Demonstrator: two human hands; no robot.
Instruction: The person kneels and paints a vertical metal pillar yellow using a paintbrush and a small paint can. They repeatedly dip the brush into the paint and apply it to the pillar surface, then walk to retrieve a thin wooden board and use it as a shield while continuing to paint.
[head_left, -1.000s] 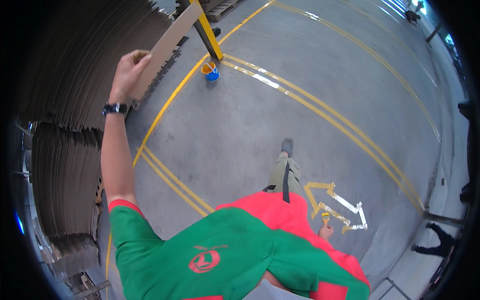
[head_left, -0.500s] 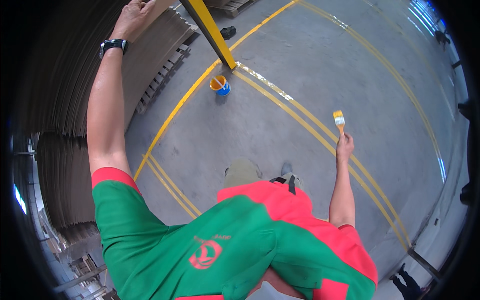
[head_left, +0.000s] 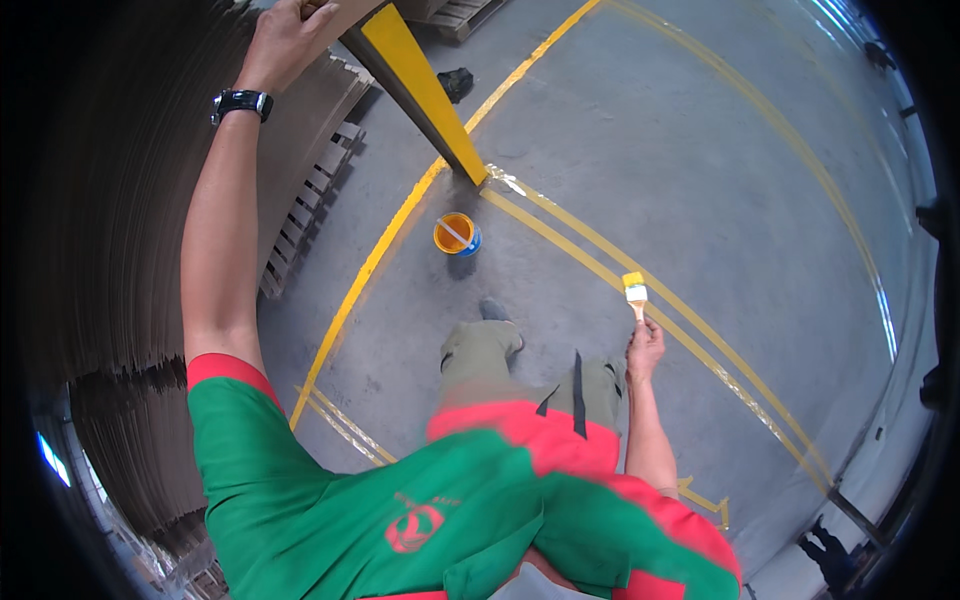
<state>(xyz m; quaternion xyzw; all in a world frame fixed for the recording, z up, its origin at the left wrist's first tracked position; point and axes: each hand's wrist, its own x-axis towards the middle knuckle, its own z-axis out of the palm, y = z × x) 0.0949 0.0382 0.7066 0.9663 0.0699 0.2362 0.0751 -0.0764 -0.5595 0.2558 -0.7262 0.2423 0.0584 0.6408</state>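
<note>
My right hand (head_left: 645, 350) is closed around the wooden handle of a flat paintbrush (head_left: 636, 290), held up over the floor with its yellow-coated bristles pointing away from me. At the upper left, my left arm reaches out, and the fingers of my left hand (head_left: 285, 45) curl at the edge of a brown cardboard sheet (head_left: 345, 18); the frame's top edge cuts off part of both. A small blue bucket (head_left: 474, 243) of orange-yellow paint stands on the floor ahead, a pale stick leaning inside it. Just beyond rises a yellow and black post (head_left: 425, 85).
Tall stacks of cardboard (head_left: 160, 200) on wooden pallets (head_left: 310, 195) line the left side. A solid yellow floor line (head_left: 375, 255) runs past the post, and paired tape strips (head_left: 590, 245) branch right. A dark crumpled bag (head_left: 456, 84) lies behind the post. Another person (head_left: 828, 552) stands far right.
I have stepped forward, so bucket and post appear nearer and lower. My right hand with the paintbrush has moved left and lower in view. My left hand stays at the cardboard.
</note>
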